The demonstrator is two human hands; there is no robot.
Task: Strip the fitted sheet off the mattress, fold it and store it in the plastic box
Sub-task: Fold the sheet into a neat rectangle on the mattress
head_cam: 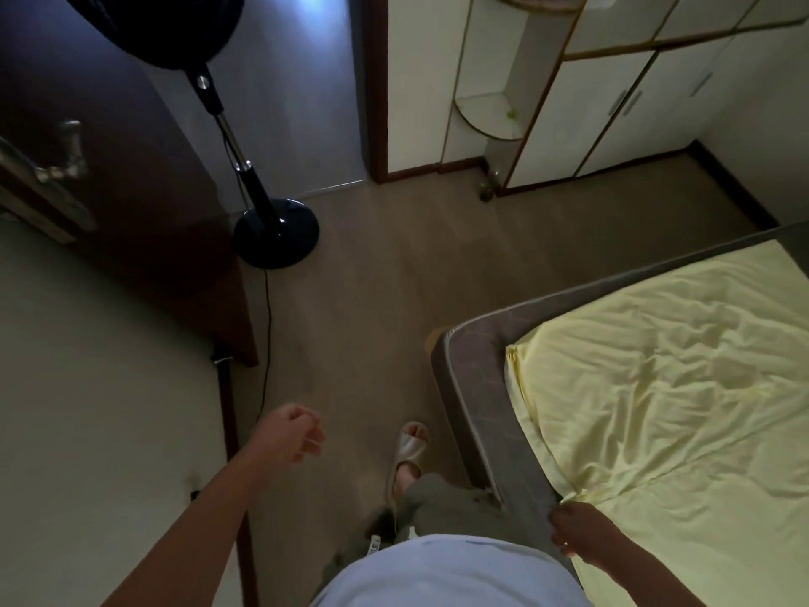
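Mid-strip, I judge: the right hand [584, 534] pinches the fitted sheet [656, 387] edge in its fingers [559, 521], the left hand [291, 431] loosely curled, empty; next, drag the cloth beyond them free.

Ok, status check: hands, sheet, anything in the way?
Left hand free, loosely curled. Right hand grips fitted sheet edge. Sheet off near mattress corner. Fan, cord on floor ahead.

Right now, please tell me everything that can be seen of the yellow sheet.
The sheet is pale yellow, thin cloth as it looks, and much wrinkled. It lies flat on top of the grey mattress. Its corner is already off, so the mattress corner and side edge are bare. The right hand grips its near edge at the lower end.
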